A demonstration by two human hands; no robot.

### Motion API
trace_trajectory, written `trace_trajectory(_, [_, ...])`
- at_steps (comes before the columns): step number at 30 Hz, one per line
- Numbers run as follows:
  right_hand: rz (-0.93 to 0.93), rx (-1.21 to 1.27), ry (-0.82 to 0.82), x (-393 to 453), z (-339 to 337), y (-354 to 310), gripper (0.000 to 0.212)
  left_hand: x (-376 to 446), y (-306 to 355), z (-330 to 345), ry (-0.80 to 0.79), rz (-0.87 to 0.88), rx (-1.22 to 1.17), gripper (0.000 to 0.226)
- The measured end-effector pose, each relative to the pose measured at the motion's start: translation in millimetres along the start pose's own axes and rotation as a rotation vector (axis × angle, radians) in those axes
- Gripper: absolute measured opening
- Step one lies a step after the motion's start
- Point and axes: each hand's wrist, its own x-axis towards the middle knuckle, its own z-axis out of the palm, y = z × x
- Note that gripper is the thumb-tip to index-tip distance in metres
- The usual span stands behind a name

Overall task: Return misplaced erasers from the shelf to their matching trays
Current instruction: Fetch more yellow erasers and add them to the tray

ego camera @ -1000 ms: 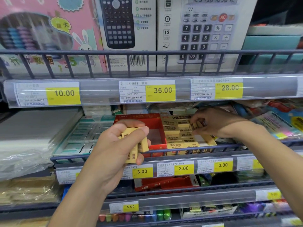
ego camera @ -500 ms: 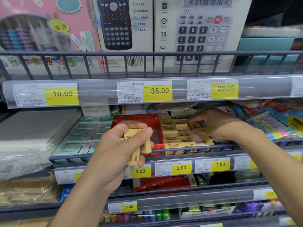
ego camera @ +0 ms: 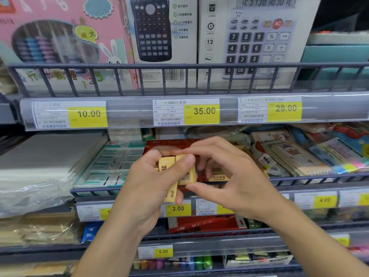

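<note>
My left hand [ego camera: 147,188] clamps the yellow erasers [ego camera: 179,172] at the shelf's front edge, fanned so my right hand [ego camera: 235,180], fingers loosely curled and empty, can pick one for the red tray [ego camera: 159,143].

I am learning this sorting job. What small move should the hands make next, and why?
Probably the right hand should pinch one yellow eraser from the bundle that the left hand grips. Its fingers are already curled at the bundle's top, and the red tray waits directly behind.
</note>
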Motion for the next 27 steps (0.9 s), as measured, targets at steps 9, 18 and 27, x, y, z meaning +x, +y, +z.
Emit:
trace_trajectory(9, [0.140, 0.535, 0.025, -5.8, 10.2, 8.7, 0.054, -6.9, 2.1, -17.4, -0.017, -0.021, 0.077, 0.033])
trace_trajectory(18, [0.184, 0.306, 0.057, -3.4, 9.1, -2.6, 0.053, -7.7, 0.5, -14.3, -0.014, -0.018, 0.075, 0.033])
trace_trajectory(27, [0.101, -0.185, 0.066, 2.7, 15.5, -22.9, 0.055, -13.3, 3.9, -17.7, -0.080, 0.003, 0.152, 0.036])
